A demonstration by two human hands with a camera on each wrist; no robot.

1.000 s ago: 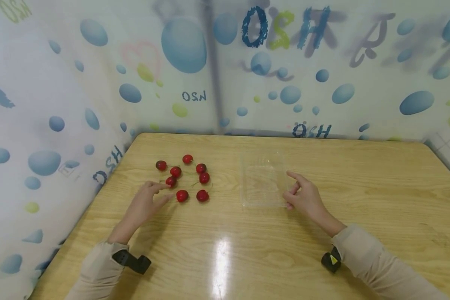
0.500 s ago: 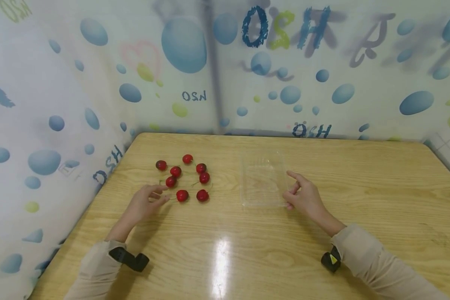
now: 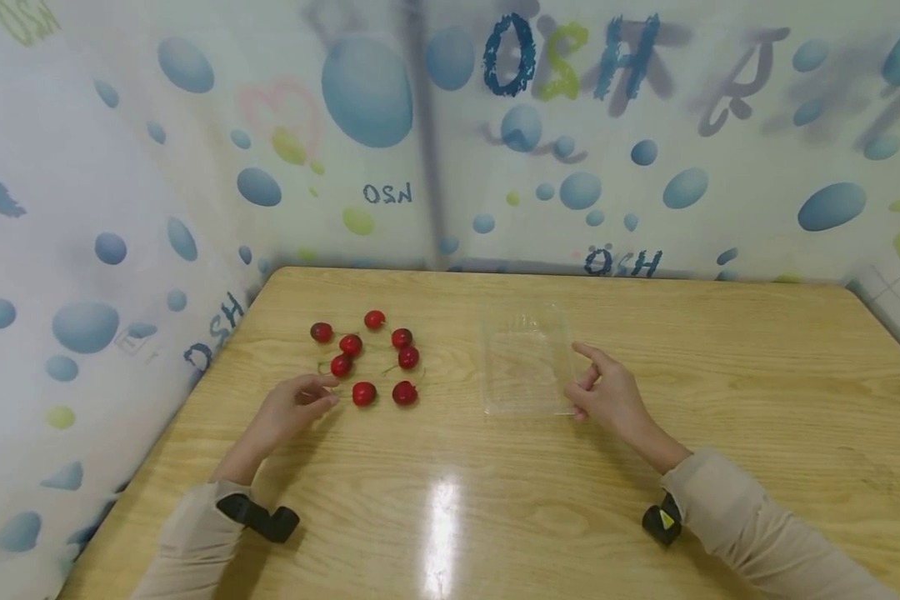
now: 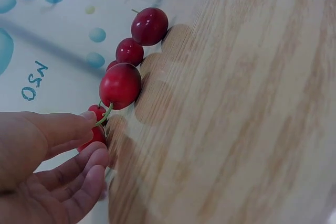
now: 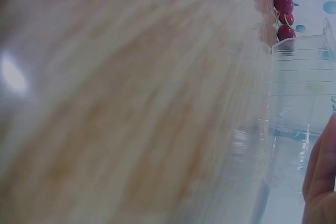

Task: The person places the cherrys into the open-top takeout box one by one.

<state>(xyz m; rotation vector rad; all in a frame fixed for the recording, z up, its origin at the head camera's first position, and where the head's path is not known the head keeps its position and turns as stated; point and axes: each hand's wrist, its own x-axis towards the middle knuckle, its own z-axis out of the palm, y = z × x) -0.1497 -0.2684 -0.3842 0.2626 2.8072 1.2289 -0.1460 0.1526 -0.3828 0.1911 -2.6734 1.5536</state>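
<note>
- on the left of the worktop, the left hand reaches in from the near edge, forearm slanting up; its fingers stand slightly apart from the thumb, seemingly holding nothing.
- just right of them lies the near-left cherry, its stem pointing to the thumb; contact cannot be told.
- the step in hand looks like lining up that stem; the next move likely calls for a light, narrow pinch that spares the other cherries, scattered behind and beside it.
- in the middle, well apart, sits a clear box.
- at its right edge, the right hand seems to steady it, index straight, the rest bent; whether they grip cannot be told.
</note>
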